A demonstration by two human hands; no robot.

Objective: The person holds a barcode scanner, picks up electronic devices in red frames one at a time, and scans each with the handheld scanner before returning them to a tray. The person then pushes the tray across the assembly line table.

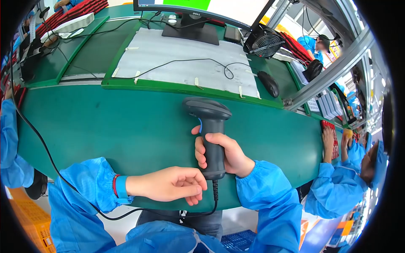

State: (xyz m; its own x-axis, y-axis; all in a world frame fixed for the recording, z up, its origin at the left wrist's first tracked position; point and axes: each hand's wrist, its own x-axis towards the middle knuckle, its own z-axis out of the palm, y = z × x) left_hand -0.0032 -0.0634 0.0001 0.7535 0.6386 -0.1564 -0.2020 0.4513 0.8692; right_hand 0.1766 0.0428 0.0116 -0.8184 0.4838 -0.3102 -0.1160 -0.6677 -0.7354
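Observation:
My right hand (225, 152) grips the handle of a dark grey barcode scanner (209, 126), held upright above the green conveyor belt (126, 130), its head pointing away from me. My left hand (171, 184) hovers just left of the scanner's base, fingers curled together and holding nothing, close to the black cable (126, 214) that runs from the handle's bottom past my left sleeve. Both arms wear blue sleeves.
Beyond the belt lies a white mat (185, 63) with a thin cable, a black mouse (268, 83), a monitor stand (190, 29) and a small fan (265, 44). A person in blue (350, 177) handles a red item at the right. Another blue sleeve (10, 147) is at the left.

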